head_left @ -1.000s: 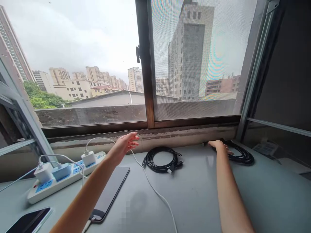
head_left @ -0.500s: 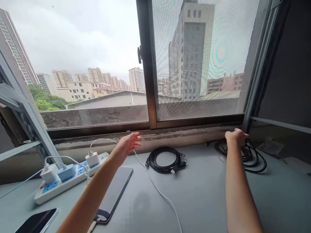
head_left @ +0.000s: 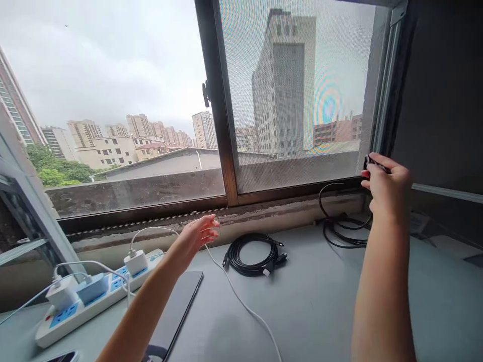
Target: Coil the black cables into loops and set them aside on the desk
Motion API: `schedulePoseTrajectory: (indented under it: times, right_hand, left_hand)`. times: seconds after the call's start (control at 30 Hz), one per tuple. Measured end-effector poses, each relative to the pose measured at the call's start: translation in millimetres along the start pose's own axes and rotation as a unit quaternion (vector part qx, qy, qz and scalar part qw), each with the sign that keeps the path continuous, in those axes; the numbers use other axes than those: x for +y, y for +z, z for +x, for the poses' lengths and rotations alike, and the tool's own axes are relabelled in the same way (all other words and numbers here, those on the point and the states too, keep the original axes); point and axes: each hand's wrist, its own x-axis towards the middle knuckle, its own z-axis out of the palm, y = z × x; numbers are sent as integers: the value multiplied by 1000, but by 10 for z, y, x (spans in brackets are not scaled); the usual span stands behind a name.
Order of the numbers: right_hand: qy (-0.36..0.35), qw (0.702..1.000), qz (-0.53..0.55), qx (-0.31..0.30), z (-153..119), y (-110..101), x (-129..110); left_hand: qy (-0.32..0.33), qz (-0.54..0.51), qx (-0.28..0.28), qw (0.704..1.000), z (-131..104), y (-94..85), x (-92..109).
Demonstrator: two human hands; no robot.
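My right hand (head_left: 388, 183) is raised at the right, fingers closed on a dark cable end. Below it the black cable (head_left: 341, 234) lies in loose loops near the sill, one loop standing up. My left hand (head_left: 198, 234) hovers left of centre with fingers apart and nothing in it. A coiled black cable (head_left: 251, 255) with dark connectors rests on the desk between the hands. A thin white cable (head_left: 241, 300) runs beneath my left hand and down the desk.
On the left, a white power strip (head_left: 85, 309) holds several white and blue plugs. A flat dark device (head_left: 181, 301) lies beside my left forearm, and a phone (head_left: 62, 357) shows at the bottom left. The window frame (head_left: 222, 125) rises behind the desk (head_left: 302, 311).
My right hand has risen from the loose black cable, lifting one end of it. The view has shifted slightly, while my left hand stays open over about the same place.
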Motion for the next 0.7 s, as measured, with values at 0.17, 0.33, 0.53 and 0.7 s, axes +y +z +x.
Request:
schedulePoseTrajectory:
  times: [0.17, 0.33, 0.53, 0.7]
  right_hand:
    - [5, 974, 225, -35, -475, 145, -697]
    - [0, 939, 325, -112, -831, 129, -1072]
    - [78, 908, 369, -185, -1032, -66, -1299]
    - [-12, 926, 268, -266, -1133, -174, -1269]
  left_hand:
    - [46, 64, -23, 997, -113, 123, 51]
    - [109, 166, -69, 978, -250, 257, 79]
    - [111, 227, -148, 956, -396, 409, 37]
    - [62, 107, -190, 974, -498, 497, 10]
